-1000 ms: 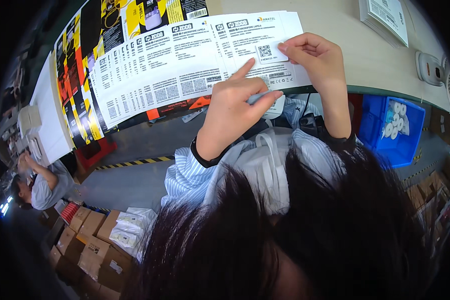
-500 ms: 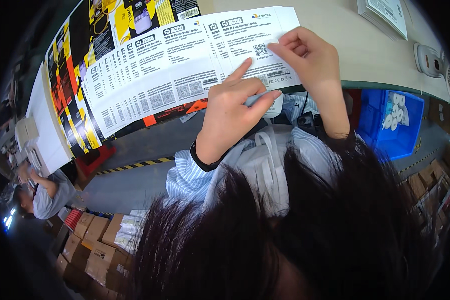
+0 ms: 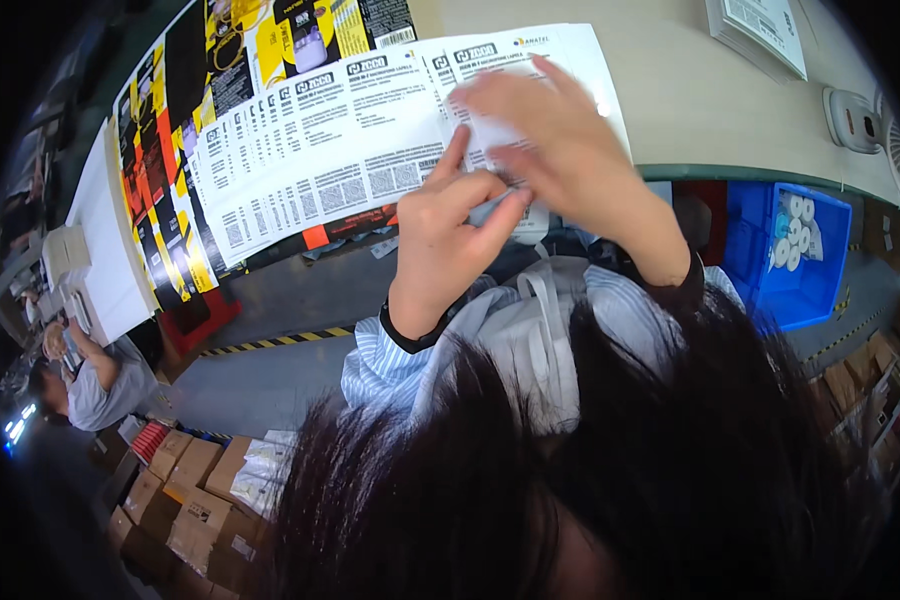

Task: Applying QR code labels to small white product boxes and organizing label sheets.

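Note:
A fanned row of white printed leaflets lies overlapped on the table, each with dark text and square codes. My left hand is at the near edge of the row, its index finger stretched onto the paper. Its thumb and other fingers are closed around a small grey-blue thing, mostly hidden. Just above it, my right hand passes over the right-hand leaflets, its fingers smeared by motion. Whether it holds a sheet cannot be made out. Under the row are glossy yellow, black and orange printed sheets.
At the far right of the table sits a stack of white printed papers. A small white device stands near the right edge. Below is a blue bin with white rolls. Cartons and another person are at the left.
My right hand has swung left across the leaflets, from the right end toward my left index finger. My left hand has barely moved. The view has shifted slightly.

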Motion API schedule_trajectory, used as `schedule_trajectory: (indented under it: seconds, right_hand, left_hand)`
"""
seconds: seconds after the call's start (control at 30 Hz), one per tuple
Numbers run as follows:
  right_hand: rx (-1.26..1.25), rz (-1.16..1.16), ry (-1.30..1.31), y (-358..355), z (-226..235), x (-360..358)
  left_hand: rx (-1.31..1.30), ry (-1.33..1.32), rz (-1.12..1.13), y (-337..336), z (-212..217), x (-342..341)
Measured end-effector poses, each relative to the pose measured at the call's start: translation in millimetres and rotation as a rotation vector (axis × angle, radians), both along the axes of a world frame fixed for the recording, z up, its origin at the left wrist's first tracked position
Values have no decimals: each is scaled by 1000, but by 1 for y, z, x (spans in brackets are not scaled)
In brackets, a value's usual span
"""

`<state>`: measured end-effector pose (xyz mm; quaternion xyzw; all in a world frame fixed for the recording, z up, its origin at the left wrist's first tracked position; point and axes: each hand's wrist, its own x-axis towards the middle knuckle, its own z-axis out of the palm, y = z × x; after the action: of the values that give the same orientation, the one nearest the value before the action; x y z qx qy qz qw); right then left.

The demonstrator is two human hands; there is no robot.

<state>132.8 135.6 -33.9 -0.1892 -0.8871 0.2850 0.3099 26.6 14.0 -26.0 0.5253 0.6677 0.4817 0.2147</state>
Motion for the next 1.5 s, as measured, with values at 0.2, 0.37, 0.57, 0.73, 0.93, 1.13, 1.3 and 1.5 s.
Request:
schedule_trajectory:
  seconds: [0.2, 0.37, 0.57, 0.73, 0.93, 1.13, 1.3, 1.5]
  right_hand:
    - [106, 194, -264, 16, -3, 20]
    - [72, 171, -262, 33, 8, 38]
    - [-713, 203, -36, 0, 30, 38]
    - [-1125, 153, 37, -7, 21, 35]
    - [-916, 68, 99, -10, 25, 32]
    - [-1113, 81, 236, -2, 13, 34]
    - [-942, 71, 280, 9, 28, 35]
    - [-967, -50, 299, 27, 22, 26]
  left_hand:
    - [-79, 43, -72, 5, 1, -2]
    - [-88, -15, -53, 2, 6, -2]
    - [151, -154, 94, 5, 9, 2]
    - [242, 39, 134, 11, 11, 1]
    - [102, -145, 17, 14, 14, 4]
    - [85, -101, 69, 16, 17, 7]
    - [-76, -275, 113, 10, 24, 5]
    - [-55, -328, 66, 6, 10, 0]
